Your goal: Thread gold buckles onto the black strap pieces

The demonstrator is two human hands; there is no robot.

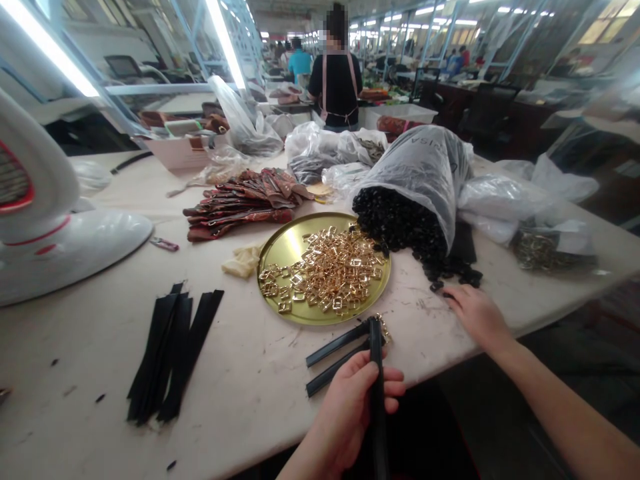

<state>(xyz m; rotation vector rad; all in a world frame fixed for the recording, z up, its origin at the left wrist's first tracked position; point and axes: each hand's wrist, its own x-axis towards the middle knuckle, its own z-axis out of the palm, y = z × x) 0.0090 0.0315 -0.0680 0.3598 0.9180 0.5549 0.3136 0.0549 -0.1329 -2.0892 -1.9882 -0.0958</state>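
Observation:
My left hand [353, 393] is closed around a long black strap [377, 373], thumb on top, near the table's front edge. Small gold buckles [384, 330] show by the strap's upper end. Two more black straps [333, 350] lie just left of it. My right hand [475, 313] rests low over the table at the right, fingertips pinched on a small black piece [447, 295]. Beside those fingertips, loose black pieces [457, 272] spill from a translucent plastic bag [425, 167]. A round gold tray [280, 250] holds a heap of gold buckles [335, 270].
Black strips [167, 353] lie at the left, near a white fan base [90, 247] and a small cutter [165, 245]. Behind the tray is a stack of reddish-brown leather pieces [245, 203]. A clear bag of metal parts [545, 250] stands right. A person [336, 83] is farther back.

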